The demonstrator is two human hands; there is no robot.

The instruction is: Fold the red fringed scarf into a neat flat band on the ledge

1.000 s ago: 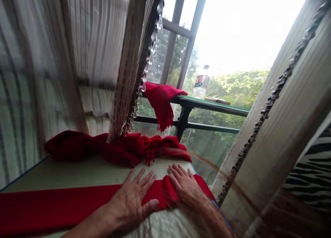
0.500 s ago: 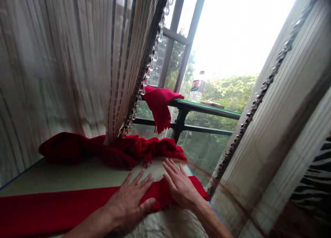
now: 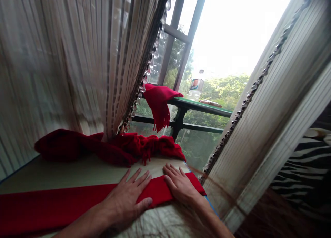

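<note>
A red scarf (image 3: 59, 203), folded into a long flat band, stretches across the pale board (image 3: 85, 176) from the left edge to the board's right end. My left hand (image 3: 129, 196) lies flat on it near the middle, fingers spread. Further right, my right hand (image 3: 178, 183) rests palm down on the same scarf, its fingers reaching past the far edge. Neither hand grips anything. Behind them a second red scarf (image 3: 113, 148) lies bunched along the board's far side, with some fringe showing. What is under my palms is hidden.
Another red fringed scarf (image 3: 159, 103) hangs over the green-topped railing (image 3: 201, 109). A plastic bottle (image 3: 196, 86) and a small flat object (image 3: 210, 103) stand on that ledge. Sheer curtains with a beaded edge (image 3: 157, 41) hang left, and another curtain (image 3: 269, 103) right. Zebra-striped fabric (image 3: 297, 169) shows at far right.
The scarf under my hands looks flatter and smoother at its right part. My right hand has shifted slightly, and the view has turned a little to the right.
</note>
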